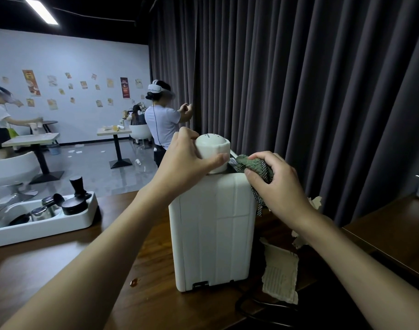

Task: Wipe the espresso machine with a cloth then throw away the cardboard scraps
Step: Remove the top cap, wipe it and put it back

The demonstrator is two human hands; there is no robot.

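The white espresso machine [214,232] stands on the dark wooden counter [60,265], its back panel toward me. A white cup [212,148] sits upside down on its top, and my left hand [187,154] grips the cup from the left. My right hand [274,181] holds a bunched green cloth [249,163] with a checkered edge against the machine's top right corner. Torn cardboard scraps lie to the right of the machine: a large ribbed piece [280,275] near the base and smaller bits [314,203] behind my right wrist.
A white tray [40,232] with a tamper, a portafilter and a glass jug sits at the counter's left. A black cable [258,308] curls by the machine's base. Dark curtains hang behind. Two people work at tables farther back; a second counter [394,222] is at right.
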